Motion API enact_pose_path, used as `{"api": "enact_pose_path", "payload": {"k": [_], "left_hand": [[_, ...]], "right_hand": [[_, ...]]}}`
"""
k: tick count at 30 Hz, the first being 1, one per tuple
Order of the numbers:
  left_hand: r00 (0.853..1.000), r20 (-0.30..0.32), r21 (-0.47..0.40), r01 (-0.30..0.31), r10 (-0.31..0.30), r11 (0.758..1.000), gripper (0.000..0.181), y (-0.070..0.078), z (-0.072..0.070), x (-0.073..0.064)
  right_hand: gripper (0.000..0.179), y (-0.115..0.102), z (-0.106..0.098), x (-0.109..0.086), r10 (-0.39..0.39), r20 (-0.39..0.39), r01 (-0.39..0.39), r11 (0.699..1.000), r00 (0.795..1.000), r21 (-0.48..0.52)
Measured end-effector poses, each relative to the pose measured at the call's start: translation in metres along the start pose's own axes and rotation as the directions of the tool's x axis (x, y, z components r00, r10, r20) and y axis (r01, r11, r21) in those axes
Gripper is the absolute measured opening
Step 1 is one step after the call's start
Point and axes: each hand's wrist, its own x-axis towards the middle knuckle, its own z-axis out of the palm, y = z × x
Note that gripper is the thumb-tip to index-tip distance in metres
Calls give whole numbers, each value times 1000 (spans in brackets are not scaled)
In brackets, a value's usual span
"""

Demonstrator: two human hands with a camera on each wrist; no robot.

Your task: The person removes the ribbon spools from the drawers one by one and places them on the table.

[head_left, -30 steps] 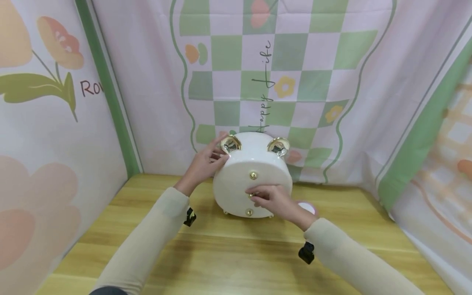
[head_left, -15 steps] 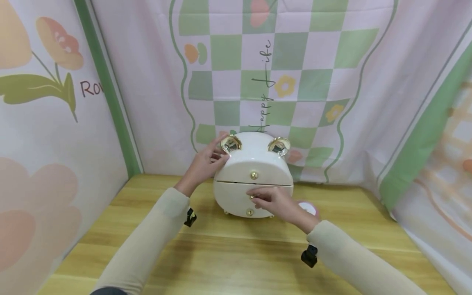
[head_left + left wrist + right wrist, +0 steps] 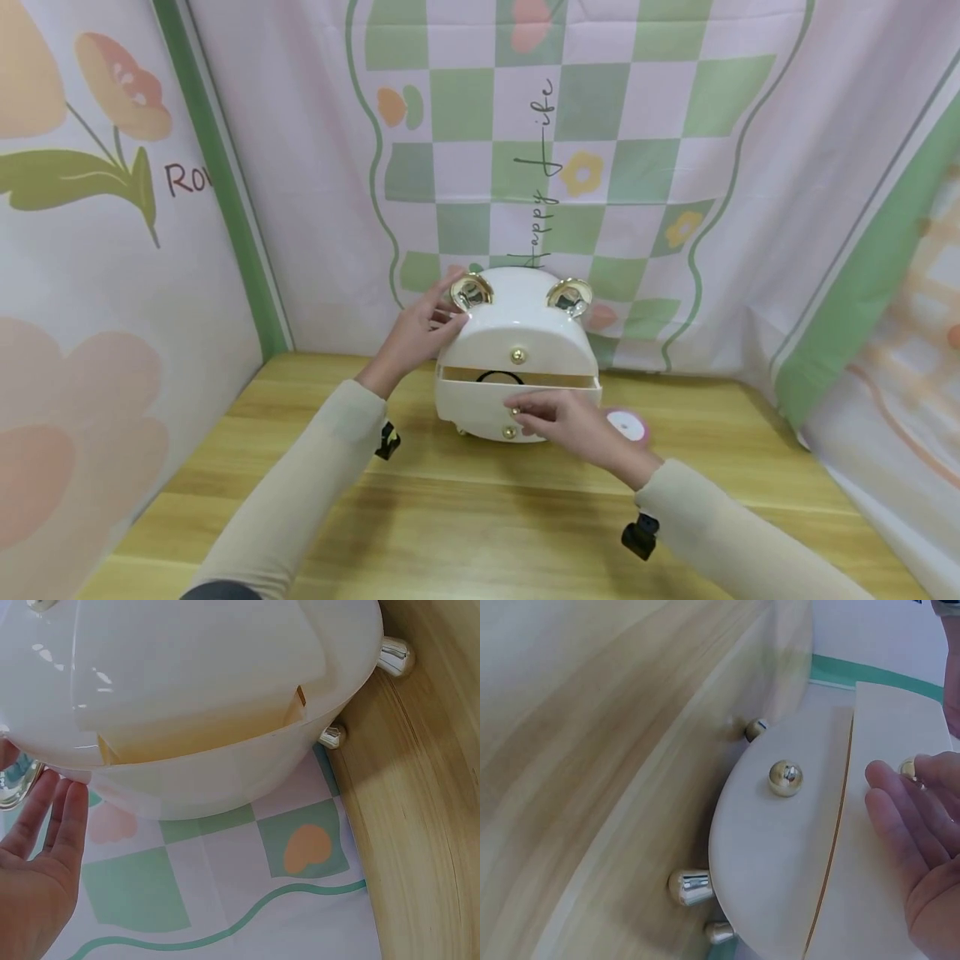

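A white rounded drawer box with gold-rimmed ears stands upright on the table. Its middle drawer is pulled partway out, and a dark curved strip shows inside. My right hand pinches the small gold knob on that drawer's front between thumb and fingers. Against the box's upper left side, by the gold ear, rests my left hand. Its fingers are nearly straight in the left wrist view and touch the box. The upper knob and lower knob are untouched.
To the right of the box, partly behind my right hand, lies a round pink-edged white object. Wooden tabletop extends in front. A checkered cloth hangs right behind the box, with printed curtains at both sides.
The middle drawer has slid out toward me from fully closed, showing the dark curved strip. My right hand has moved back with its knob; my left hand has stayed on the box.
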Motion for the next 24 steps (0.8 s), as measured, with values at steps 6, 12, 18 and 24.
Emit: {"api": "enact_pose_path", "payload": {"k": [6,12,18,24], "left_hand": [[1000,-4,3,-8,8,1000,68,1,-1,0],[1000,-7,-4,-7,7,1000,68,0,-1,0],[1000,-8,1,-13,13,1000,68,-1,0,0],[1000,-3,3,-7,7,1000,68,-1,0,0]], "right_hand": [[26,-6,3,-6,-7,-9,8,1000,1000,17],[25,-9,6,-12,-28,-32,27,1000,999,-15],[23,-16,12,-24,-53,-23,53,999,998,10],[23,-26,15,-37,-33,0,33,999,999,33]]}}
